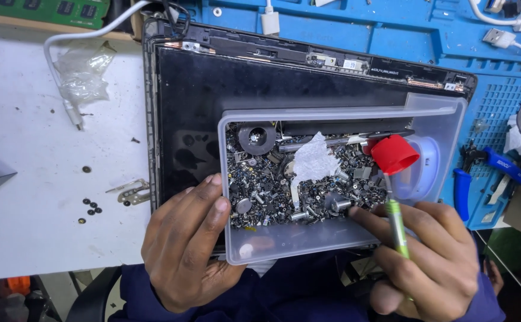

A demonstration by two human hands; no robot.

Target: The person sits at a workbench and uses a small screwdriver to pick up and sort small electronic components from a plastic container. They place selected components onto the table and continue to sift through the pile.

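On the white table [28,197] at the far left lie a few tiny black screws [91,207] and a small metal hinge [130,192]. Your left hand [186,244] holds the near left corner of the clear plastic box [308,238], fingers curled over its rim. The box sits on a black laptop lid [195,101] and is full of little screws and bits. A red cap [394,154] rests inside. Your right hand [433,262] grips a green screwdriver [397,226], one finger poking into the pile.

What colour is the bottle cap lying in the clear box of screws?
Red. The bottle cap shows plainly in the head view, at the right of the clear box.
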